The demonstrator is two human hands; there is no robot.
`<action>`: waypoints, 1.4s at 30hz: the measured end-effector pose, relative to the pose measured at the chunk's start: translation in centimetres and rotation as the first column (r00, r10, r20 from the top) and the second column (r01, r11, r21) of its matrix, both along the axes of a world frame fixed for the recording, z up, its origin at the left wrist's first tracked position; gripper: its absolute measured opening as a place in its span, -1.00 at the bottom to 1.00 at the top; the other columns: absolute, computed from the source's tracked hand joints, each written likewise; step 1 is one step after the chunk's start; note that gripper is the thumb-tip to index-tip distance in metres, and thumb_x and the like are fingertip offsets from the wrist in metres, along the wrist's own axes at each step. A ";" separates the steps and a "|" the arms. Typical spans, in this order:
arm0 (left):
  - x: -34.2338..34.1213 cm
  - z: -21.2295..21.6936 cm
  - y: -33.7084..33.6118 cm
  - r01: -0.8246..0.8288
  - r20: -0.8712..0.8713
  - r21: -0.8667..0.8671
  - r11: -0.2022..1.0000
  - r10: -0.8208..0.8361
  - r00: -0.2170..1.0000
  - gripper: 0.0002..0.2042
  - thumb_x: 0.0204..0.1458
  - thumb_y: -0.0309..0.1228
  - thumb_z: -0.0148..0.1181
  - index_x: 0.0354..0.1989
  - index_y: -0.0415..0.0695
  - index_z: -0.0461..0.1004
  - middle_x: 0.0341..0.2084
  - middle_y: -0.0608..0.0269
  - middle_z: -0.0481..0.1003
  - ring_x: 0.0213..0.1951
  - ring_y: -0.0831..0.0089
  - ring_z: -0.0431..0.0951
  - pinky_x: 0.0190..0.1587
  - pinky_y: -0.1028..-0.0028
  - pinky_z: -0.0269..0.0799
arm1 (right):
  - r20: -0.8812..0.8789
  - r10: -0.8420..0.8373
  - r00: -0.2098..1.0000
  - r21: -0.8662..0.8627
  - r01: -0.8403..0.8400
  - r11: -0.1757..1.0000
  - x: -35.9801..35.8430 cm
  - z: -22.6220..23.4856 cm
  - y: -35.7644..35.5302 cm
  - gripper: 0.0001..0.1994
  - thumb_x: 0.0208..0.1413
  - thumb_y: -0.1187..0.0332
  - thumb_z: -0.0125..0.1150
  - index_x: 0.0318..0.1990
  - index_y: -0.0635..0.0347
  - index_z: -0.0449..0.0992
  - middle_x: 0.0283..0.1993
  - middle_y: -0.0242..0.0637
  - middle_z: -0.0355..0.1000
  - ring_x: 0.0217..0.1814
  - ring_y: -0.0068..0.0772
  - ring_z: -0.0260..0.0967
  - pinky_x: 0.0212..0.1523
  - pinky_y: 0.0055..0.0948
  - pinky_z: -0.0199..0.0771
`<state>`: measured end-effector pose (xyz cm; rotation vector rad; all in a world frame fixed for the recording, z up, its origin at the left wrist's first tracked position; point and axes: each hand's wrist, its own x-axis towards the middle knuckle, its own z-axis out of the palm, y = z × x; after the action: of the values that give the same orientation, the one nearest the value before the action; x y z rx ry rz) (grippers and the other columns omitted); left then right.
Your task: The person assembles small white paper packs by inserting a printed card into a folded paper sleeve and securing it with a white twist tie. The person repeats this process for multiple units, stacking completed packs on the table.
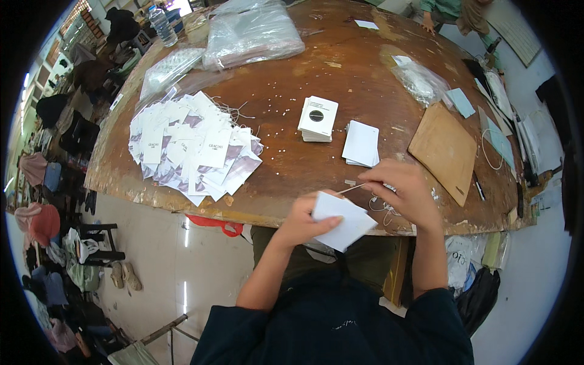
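Observation:
My left hand [299, 220] grips a few white cards [345, 226] at the table's near edge, its thumb lying across the top one. Just right of them, my right hand [403, 187] is closed in a pinch on a thin pale string [351, 188] that runs toward the cards. Whether the string passes through a card is hidden. Beyond my right hand sits a stack of blank white cards [361, 145], and left of that a taller stack of printed cards [317, 115] with a black circle. More loose white strings [387, 214] lie beneath my right hand.
A wide heap of strung tags [194, 149] covers the table's left side. Clear plastic bags [252, 38] and a water bottle [162, 25] stand behind it. To the right are a brown board [444, 152], a pen [480, 191] and a plastic bag [420, 82]. Another person's hand [429, 24] rests at the far edge.

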<state>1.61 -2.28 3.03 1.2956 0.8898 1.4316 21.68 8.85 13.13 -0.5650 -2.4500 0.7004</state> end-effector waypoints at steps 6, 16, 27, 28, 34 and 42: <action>-1.4 0.8 -0.2 -0.275 -0.014 -0.006 0.961 0.275 0.961 -0.77 0.05 -0.52 0.27 -0.12 -0.35 0.57 0.02 0.06 0.52 -0.01 0.40 0.51 0.04 0.42 0.42 | -0.368 -0.282 0.886 -0.476 0.081 0.876 1.1 -2.9 0.4 -0.93 0.10 0.46 0.25 -0.36 0.26 0.50 -0.40 -0.28 0.44 -0.34 -0.37 0.44 -0.27 -0.30 0.45; -0.2 0.3 -0.2 -0.557 -0.046 -0.137 0.819 0.557 0.829 -0.76 0.10 -0.49 0.27 -0.09 -0.35 0.55 -0.19 0.17 0.57 -0.16 0.50 0.52 -0.08 0.47 0.43 | -0.367 -0.391 0.844 -0.576 0.124 0.808 -6.2 -5.5 -4.8 -0.89 0.26 0.46 0.18 -0.15 0.31 0.51 -0.29 -0.34 0.53 -0.30 -0.68 0.40 -0.27 -0.64 0.41; 0.1 0.5 -0.4 -0.631 -0.108 -0.055 0.774 0.624 0.774 -0.81 0.08 -0.50 0.28 -0.18 -0.36 0.56 -0.31 0.21 0.58 -0.26 0.53 0.52 -0.18 0.48 0.43 | -0.371 -0.419 0.829 -0.315 0.312 0.896 -8.1 -5.4 -5.5 -0.94 0.22 0.52 0.13 -0.20 0.30 0.44 -0.35 -0.17 0.41 -0.42 -0.30 0.37 -0.39 -0.36 0.37; 0.2 0.5 -0.5 -0.631 -0.101 -0.046 0.774 0.625 0.774 -0.81 0.08 -0.51 0.28 -0.18 -0.36 0.56 -0.31 0.20 0.58 -0.26 0.53 0.52 -0.18 0.48 0.43 | -0.374 -0.404 0.835 -0.272 0.318 0.908 -8.1 -5.5 -5.5 -0.95 0.21 0.52 0.13 -0.21 0.30 0.43 -0.35 -0.17 0.38 -0.43 -0.26 0.34 -0.40 -0.33 0.35; 0.2 0.6 -0.6 -0.653 -0.223 0.113 0.748 0.660 0.717 -0.80 -0.04 -0.56 0.31 -0.20 -0.33 0.58 -0.29 0.09 0.60 -0.30 0.39 0.56 -0.18 0.45 0.45 | -0.456 -0.412 0.789 -0.253 0.329 0.910 -8.8 -5.9 -5.4 -0.94 0.22 0.52 0.15 -0.25 0.34 0.42 -0.34 -0.21 0.36 -0.43 -0.43 0.30 -0.39 -0.45 0.34; -1.7 0.4 -0.3 -0.301 -0.524 0.797 0.523 0.847 0.086 -0.73 -0.15 -0.54 0.29 -0.22 0.02 0.66 -0.20 0.46 0.60 -0.29 0.42 0.45 -0.21 0.40 0.31 | -0.306 -0.511 0.804 -0.945 -0.192 0.265 -7.2 -5.7 -4.6 -0.84 0.31 0.36 0.14 -0.18 0.28 0.53 -0.40 -0.44 0.44 -0.44 -0.70 0.29 -0.43 -0.65 0.29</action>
<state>-0.08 -2.59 3.47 2.4439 2.1754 1.5632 14.53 4.26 7.48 -0.8559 -1.0673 1.9681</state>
